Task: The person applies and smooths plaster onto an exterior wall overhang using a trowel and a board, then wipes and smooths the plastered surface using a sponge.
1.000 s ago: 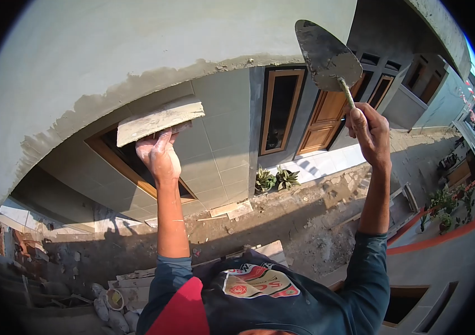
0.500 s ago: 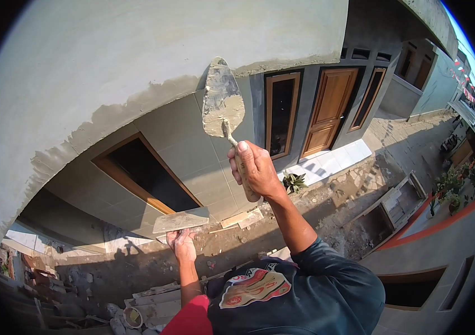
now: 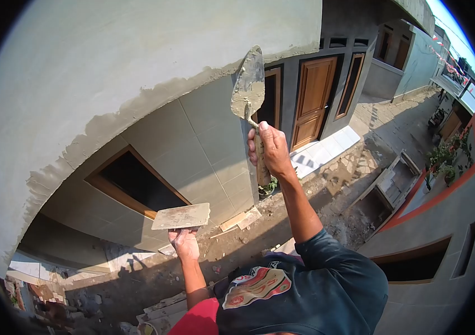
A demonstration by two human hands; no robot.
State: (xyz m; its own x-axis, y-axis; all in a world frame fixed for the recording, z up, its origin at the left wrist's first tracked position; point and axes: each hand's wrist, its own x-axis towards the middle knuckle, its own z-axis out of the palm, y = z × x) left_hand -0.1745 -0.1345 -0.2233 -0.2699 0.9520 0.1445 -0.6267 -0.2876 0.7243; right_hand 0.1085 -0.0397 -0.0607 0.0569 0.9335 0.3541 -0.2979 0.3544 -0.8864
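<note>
My right hand (image 3: pixel 271 151) is wrapped round the wooden handle of a pointed trowel (image 3: pixel 249 84), raised with its tip up. Grey mortar smears the blade, which overlaps the lower edge of the plastered wall (image 3: pixel 154 50) in my sight; whether it touches cannot be made out. Lower down, my left hand (image 3: pixel 184 243) grips a flat rectangular mortar board (image 3: pixel 181 216) from beneath, its fingers partly hidden under it. A thin film of mortar covers the board's top. Damp, darker mortar (image 3: pixel 114 120) runs along the wall's curved lower edge.
Below lie a dirt alley (image 3: pixel 209 259) with rubble and wood offcuts (image 3: pixel 240 219). A tiled wall with a wood-framed window (image 3: pixel 137 181) and a brown door (image 3: pixel 314 100) stand ahead. At the right are a wooden frame box (image 3: pixel 388 190) and potted plants (image 3: pixel 449 159).
The trowel in my right hand has moved right and slightly up along the wall's edge. The board in my left hand has tipped so more of its top shows. My view has shifted.
</note>
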